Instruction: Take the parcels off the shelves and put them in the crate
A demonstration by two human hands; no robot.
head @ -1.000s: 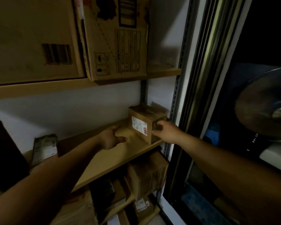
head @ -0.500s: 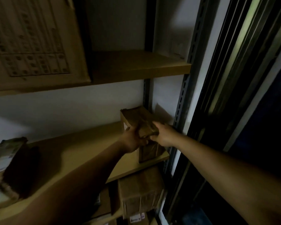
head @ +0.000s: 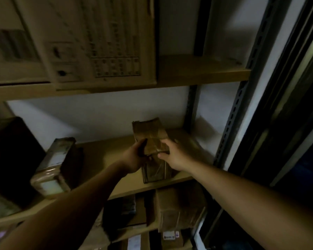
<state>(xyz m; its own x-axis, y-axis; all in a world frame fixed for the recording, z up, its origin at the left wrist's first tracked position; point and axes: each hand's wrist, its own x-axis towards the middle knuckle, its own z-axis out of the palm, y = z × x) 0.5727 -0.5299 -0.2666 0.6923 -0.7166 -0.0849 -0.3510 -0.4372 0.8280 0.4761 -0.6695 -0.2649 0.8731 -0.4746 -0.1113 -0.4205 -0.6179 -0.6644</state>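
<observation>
two bare forearms reach in from six o'clock. the left hand [head: 134,158] and the right hand [head: 176,156] meet on one small brown taped cardboard parcel [head: 148,131]. the left hand's fingers [head: 142,144] curl round its nine o'clock side. the right hand's fingers [head: 165,144] lie over the three o'clock top edge, with the thumb tucked under the near corner. both hands grip it and sit about equally near. the parcel stands on the tan wooden shelf board [head: 101,154], close to the front lip at the right end. its long side seems to run away from the person toward twelve o'clock, though the dim light leaves that uncertain. pulling it out means drawing it back toward six o'clock.

at nine o'clock on the same board lies a tape-wrapped parcel with a pale label [head: 55,165], well apart. brown cartons [head: 179,204] fill the shelf below. behind is a white wall [head: 98,114]. a large printed carton [head: 105,51] sits on the upper shelf, and a grey slotted metal upright [head: 231,123] stands at three o'clock. the crate is not in view.
</observation>
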